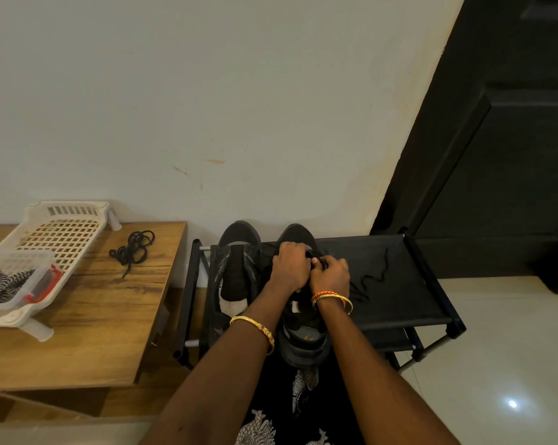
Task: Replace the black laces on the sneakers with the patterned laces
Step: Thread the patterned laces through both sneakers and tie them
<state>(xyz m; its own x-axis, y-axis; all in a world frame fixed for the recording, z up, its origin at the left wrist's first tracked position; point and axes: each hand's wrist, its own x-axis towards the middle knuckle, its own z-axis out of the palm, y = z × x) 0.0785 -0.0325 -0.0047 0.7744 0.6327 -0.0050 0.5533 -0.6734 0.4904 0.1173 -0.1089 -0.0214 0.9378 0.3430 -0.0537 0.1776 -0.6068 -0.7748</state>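
while gripped, lace (372,277) beside right hand (330,274)

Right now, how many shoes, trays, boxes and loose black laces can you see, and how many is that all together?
Sneakers: 2, the left sneaker and the right sneaker, which both hands work on
Loose black laces: 2, a coiled black lace on the wooden table and a trailing black lace on the rack
White trays: 1, the slotted tray
Clear boxes: 1, the clear box holding patterned laces
Total: 6
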